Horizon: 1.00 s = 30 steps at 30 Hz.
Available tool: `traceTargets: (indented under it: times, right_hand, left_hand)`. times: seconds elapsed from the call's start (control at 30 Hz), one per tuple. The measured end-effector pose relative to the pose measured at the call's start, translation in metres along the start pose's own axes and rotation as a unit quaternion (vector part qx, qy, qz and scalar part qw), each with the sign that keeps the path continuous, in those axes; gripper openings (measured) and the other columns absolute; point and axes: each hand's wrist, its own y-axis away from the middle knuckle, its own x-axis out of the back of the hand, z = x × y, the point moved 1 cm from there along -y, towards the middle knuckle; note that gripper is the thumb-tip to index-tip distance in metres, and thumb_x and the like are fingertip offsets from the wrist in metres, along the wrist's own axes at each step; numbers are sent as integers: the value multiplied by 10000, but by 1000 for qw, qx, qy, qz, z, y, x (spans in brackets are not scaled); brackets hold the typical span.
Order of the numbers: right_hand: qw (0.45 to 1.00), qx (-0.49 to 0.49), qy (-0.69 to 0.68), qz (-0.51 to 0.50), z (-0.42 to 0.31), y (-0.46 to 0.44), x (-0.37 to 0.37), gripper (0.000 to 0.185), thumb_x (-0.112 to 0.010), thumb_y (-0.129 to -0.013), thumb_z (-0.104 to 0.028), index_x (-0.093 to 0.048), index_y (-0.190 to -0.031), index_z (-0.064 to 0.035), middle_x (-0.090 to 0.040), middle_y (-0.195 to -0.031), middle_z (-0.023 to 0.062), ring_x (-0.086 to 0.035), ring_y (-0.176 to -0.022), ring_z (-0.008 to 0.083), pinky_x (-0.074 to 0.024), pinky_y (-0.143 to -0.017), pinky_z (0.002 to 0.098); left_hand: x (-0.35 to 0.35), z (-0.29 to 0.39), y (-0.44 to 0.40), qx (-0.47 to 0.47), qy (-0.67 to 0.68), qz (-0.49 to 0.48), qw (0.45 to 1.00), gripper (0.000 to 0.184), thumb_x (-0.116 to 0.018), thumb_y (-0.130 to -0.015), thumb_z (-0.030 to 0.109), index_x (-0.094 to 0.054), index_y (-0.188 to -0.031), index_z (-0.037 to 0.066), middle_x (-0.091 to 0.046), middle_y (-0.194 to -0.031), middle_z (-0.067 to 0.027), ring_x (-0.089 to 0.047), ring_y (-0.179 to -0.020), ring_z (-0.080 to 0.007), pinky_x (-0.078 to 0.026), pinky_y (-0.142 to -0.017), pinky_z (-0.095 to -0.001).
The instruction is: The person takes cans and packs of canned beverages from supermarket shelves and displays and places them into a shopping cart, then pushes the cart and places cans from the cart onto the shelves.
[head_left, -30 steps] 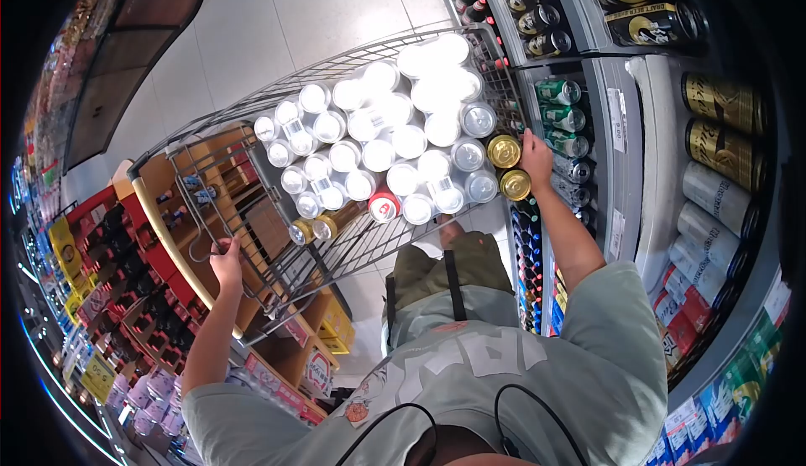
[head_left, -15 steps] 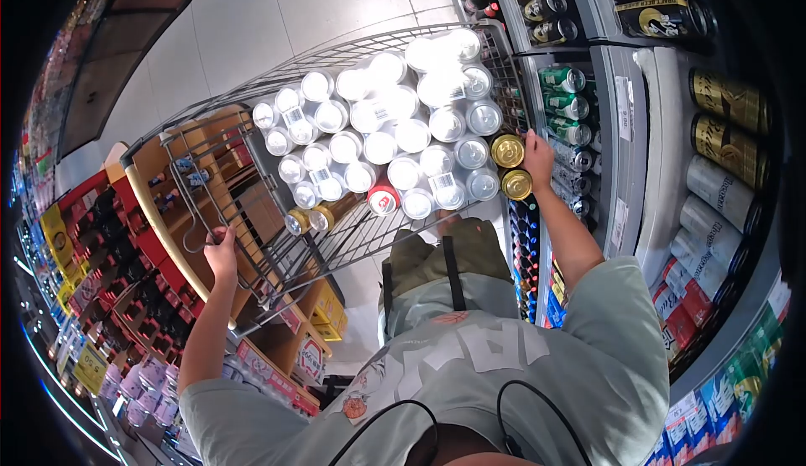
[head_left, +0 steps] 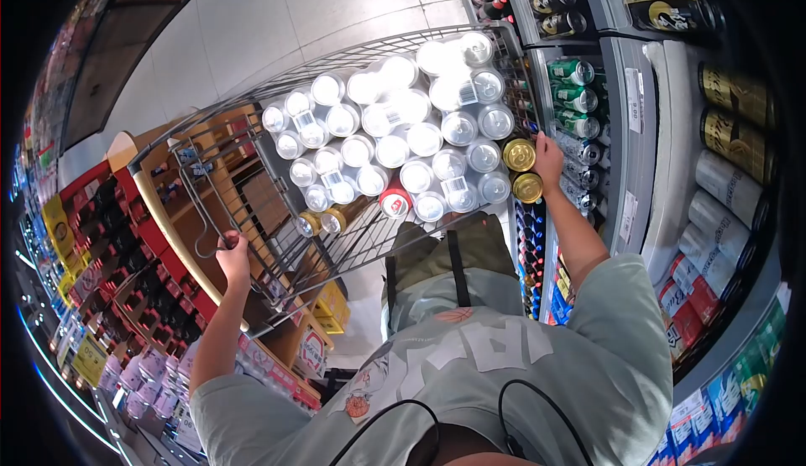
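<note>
Evidently steadied from both ends, a wire shopping cart [head_left: 514,71] loaded with silver-topped cans [head_left: 424,138] stands before the person, beside the drinks shelf [head_left: 617,71]. The left hand [head_left: 234,258] is closed on a dark wire loop [head_left: 198,246] near the pale handle [head_left: 165,235]. The right hand [head_left: 549,164] curls against two gold cans [head_left: 520,155]; whether it grips them or the rim, I cannot tell. Good handling, I'd judge, means keeping those knuckles clear of the shelf.
</note>
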Motion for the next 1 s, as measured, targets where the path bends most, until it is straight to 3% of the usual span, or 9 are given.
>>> traceTargets:
  times: [0.27,0.67,0.8,0.87,1.0]
  right_hand:
    - [1000,-9,5,-27,5,16,4,385,-499,-1020,-336,-730,-987,-30,-705,-915,199,-658,-884,401,-501,-776,451]
    - [998,-21,52,-38,29,41,9,381,-493,-1020,-336,-721,-979,-34,-702,-917,202,-657,-867,413,-501,-756,462]
    - [998,-34,41,-40,35,58,14,376,-495,-1020,-328,-715,-980,-25,-698,-905,207,-653,-861,415,-497,-751,466]
    - [1000,-6,6,-16,52,67,13,365,-502,-1018,-315,-712,-977,-19,-693,-890,210,-652,-845,415,-496,-742,462]
    - [1000,-1,14,-23,60,76,21,358,-506,-1018,-308,-712,-976,-18,-692,-884,209,-651,-834,414,-496,-739,460]
  left_hand:
    - [6,-19,13,-11,1,8,1000,148,-709,-884,80,-588,-966,53,-611,-766,10,-588,-638,-79,-460,-553,-228]
    - [7,-36,45,14,45,0,999,139,-707,-890,74,-598,-975,63,-592,-764,20,-556,-624,-65,-444,-537,-222]
    - [14,-55,52,-5,-2,10,1000,133,-706,-893,75,-598,-970,65,-590,-764,22,-546,-614,-62,-432,-516,-217]
    - [15,-63,55,0,1,-10,1000,123,-701,-902,76,-596,-966,79,-600,-782,24,-577,-657,-70,-490,-590,-225]
    - [9,-69,64,-6,13,-8,1000,121,-702,-902,75,-601,-968,82,-592,-772,33,-570,-657,-60,-475,-565,-220]
